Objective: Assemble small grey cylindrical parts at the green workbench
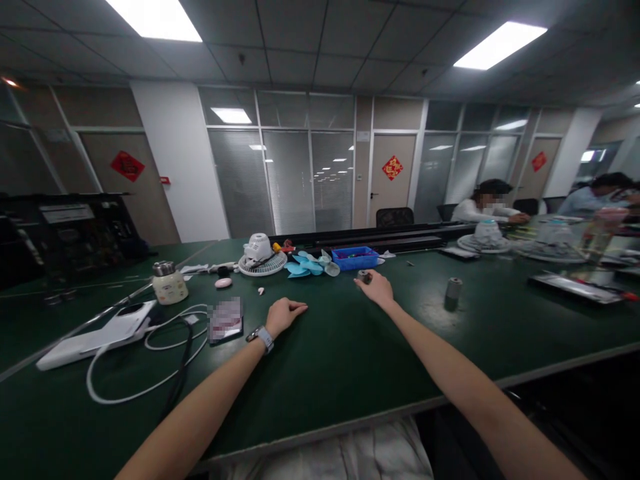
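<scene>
Step in hand: handling of a small grey cylinder (364, 274). The right hand (376, 289) grips it between thumb and fingers, near the front of the blue tray (356, 265). Whether the cylinder's base touches the desk (340, 353) cannot be told.

The left hand (284, 317) rests low over the desk, well apart from the right, its fingers drawn close together. No object is visible in it; whether the fingertips meet is unclear.

A second cylinder (454, 288) stands upright on the desk, to the right of the right hand and untouched.

Next move, by judgement: any shift of the gripped cylinder calls for a firm hold around its side and clearance from the tray and the blue fan blades (305, 265).
</scene>
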